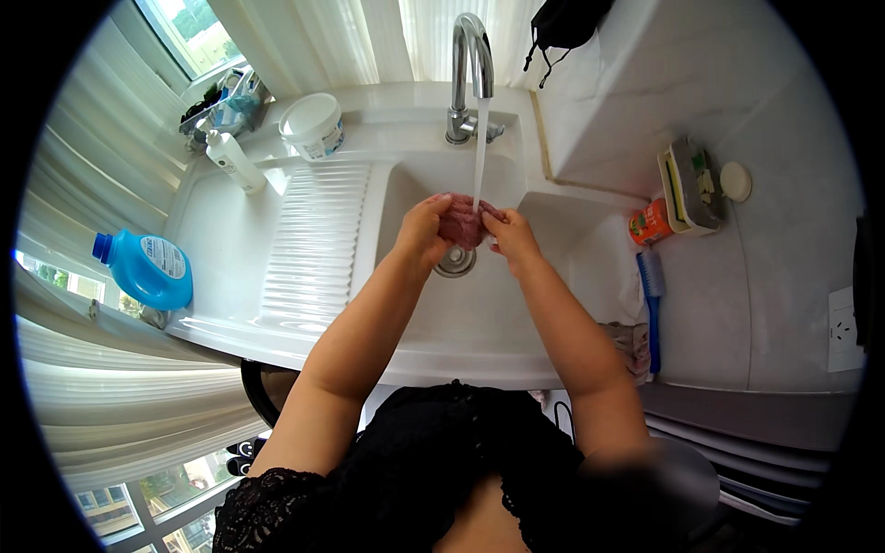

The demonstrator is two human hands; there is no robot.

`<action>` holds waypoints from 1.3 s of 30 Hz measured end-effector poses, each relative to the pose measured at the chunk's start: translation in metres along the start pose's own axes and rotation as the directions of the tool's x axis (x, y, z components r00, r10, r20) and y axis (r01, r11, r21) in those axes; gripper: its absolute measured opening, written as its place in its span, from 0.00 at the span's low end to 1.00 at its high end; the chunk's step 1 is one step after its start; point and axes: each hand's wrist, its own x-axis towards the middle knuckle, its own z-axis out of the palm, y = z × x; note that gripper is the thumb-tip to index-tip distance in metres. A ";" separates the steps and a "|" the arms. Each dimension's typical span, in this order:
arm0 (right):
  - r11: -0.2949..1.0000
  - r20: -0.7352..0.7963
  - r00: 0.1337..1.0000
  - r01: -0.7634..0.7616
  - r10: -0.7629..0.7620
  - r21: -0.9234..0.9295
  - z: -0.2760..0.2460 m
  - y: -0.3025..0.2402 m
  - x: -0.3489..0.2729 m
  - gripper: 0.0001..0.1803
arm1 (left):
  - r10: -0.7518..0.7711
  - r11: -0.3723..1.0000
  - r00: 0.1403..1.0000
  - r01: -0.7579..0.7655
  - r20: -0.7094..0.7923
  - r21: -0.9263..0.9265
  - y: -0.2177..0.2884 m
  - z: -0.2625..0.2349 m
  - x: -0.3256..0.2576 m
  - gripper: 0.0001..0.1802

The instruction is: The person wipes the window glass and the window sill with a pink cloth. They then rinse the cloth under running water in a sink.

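Note:
Both my hands hold a wet, dusky pink cloth (pixel 464 224) over the white sink basin (pixel 442 318). My left hand (pixel 424 228) is closed on its left side. My right hand (pixel 513 236) grips its right end between thumb and fingers. From the chrome faucet (pixel 474 55) a stream of water (pixel 480 152) falls onto the cloth between my hands. Just below the cloth lies the round metal drain (pixel 454 262), partly covered by it.
Left of the basin is a ribbed washboard (pixel 313 241). Around it stand a blue detergent bottle (pixel 152 270), a white pump bottle (pixel 234 161) and a white tub (pixel 312 126). To the right are a blue-handled brush (pixel 652 309), an orange container (pixel 650 223) and a wall-mounted soap holder (pixel 684 194).

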 end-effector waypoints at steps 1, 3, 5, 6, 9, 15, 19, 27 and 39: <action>1.000 -0.030 1.000 0.010 -0.009 0.008 0.001 -0.005 -0.005 0.16 | 0.014 0.999 1.000 -0.014 0.000 0.033 0.000 -0.001 -0.002 0.15; 0.996 -0.066 0.994 0.088 -0.087 0.014 0.003 -0.009 -0.006 0.14 | 0.039 0.994 0.999 -0.039 0.004 0.098 0.000 -0.004 -0.006 0.14; 0.975 -0.079 0.972 0.222 -0.221 0.009 0.002 -0.010 -0.003 0.11 | -0.056 0.997 0.996 0.060 -0.075 0.049 -0.006 -0.006 -0.007 0.14; 0.941 -0.072 0.941 0.324 -0.331 -0.097 0.003 -0.011 -0.004 0.10 | -0.106 0.994 0.988 0.109 -0.111 0.022 -0.010 -0.007 -0.006 0.14; 0.814 0.087 0.852 0.519 -0.516 -0.259 0.019 -0.019 -0.012 0.10 | -0.249 0.914 0.957 0.180 -0.150 -0.364 -0.034 -0.004 -0.004 0.20; 0.694 0.606 0.725 0.619 -0.327 -0.367 0.018 -0.045 -0.059 0.10 | -0.193 0.902 0.936 0.287 0.294 -0.322 -0.045 -0.039 0.026 0.22; 0.832 0.607 0.785 0.415 -0.123 -0.368 -0.013 -0.032 -0.048 0.12 | -0.105 0.940 0.982 0.149 0.154 -0.308 -0.029 -0.017 0.010 0.19; 0.998 0.145 0.989 -0.011 0.002 0.063 0.006 -0.017 -0.029 0.29 | -0.023 0.999 0.963 0.012 0.268 0.042 -0.027 0.002 -0.009 0.29; 0.998 0.228 0.972 0.041 -0.050 0.044 0.009 -0.009 -0.021 0.22 | 0.085 0.907 0.962 -0.182 0.259 0.379 -0.022 -0.007 -0.026 0.20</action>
